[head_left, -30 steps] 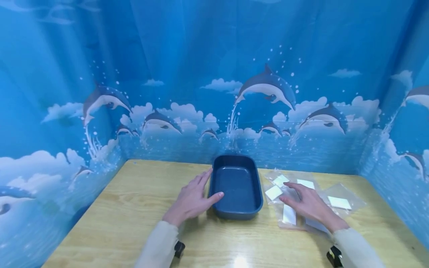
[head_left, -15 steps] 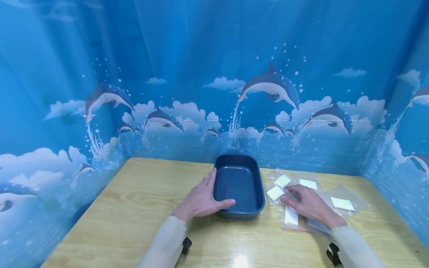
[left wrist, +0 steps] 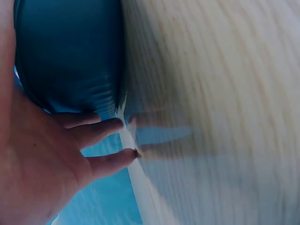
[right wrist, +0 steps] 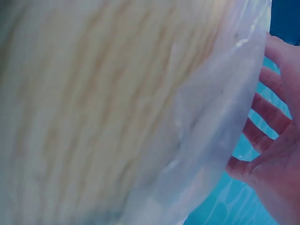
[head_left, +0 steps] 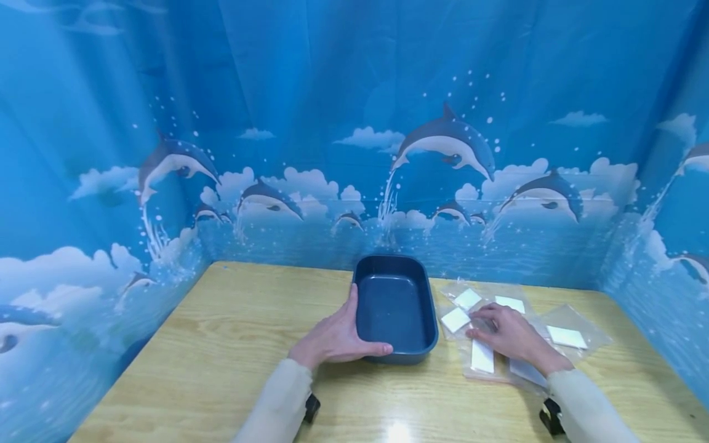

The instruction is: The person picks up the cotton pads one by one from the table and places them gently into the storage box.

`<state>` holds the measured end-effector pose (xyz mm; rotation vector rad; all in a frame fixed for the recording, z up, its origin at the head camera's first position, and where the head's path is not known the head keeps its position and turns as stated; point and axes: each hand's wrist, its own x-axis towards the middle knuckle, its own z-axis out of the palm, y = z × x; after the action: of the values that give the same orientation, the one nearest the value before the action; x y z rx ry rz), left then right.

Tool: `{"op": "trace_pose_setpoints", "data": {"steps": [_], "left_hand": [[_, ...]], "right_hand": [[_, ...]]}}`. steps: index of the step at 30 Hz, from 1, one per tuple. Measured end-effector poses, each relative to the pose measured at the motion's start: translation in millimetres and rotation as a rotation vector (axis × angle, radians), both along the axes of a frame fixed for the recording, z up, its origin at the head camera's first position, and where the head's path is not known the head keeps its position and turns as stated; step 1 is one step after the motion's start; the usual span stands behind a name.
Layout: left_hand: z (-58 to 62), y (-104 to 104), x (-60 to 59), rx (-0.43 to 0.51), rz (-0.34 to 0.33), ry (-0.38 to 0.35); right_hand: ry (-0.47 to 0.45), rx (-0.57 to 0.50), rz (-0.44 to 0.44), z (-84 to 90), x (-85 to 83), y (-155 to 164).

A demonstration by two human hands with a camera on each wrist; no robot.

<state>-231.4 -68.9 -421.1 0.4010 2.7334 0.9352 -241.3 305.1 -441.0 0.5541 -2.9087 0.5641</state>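
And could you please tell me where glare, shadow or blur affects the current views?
Head view: a bright glare spot on the tabletop at the bottom edge; left wrist: the navy bin is dark, with soft finger-shaped reflections or shadows beside the left hand; right wrist: wood grain blurred, small glints on the plastic bag.

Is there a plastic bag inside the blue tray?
No, the blue tray shows a bare floor, and the plastic bags lie beside it.
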Motion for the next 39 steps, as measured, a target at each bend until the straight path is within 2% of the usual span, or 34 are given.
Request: {"op": "trace_pose_setpoints", "data": {"steps": [5,12,22,29,39], "left_hand": [[-1.8,1,-0.3,0.030,0.012,-0.003],[-2.6,2,-0.7,0.038,0.018,0.005],[-1.4,2,1.1,-0.039,0.033,0.031],[-0.3,3,2.3,-0.025,0.024,0.043],[-1.5,1,2.2,-0.042,0.025,0.056]], "right_hand": [[0.002,-0.026,-0.001,-0.4,-2.3,3],[0.114,-0.077,0.028,-2.0,0.6,8],[0.040,-0.180,-0.074,7.6,6.8,12],[0.060,-0.208,-0.118,17.2,13.3,13],[0.145,-0.237,-0.101,29.5,17.6,0]]}}
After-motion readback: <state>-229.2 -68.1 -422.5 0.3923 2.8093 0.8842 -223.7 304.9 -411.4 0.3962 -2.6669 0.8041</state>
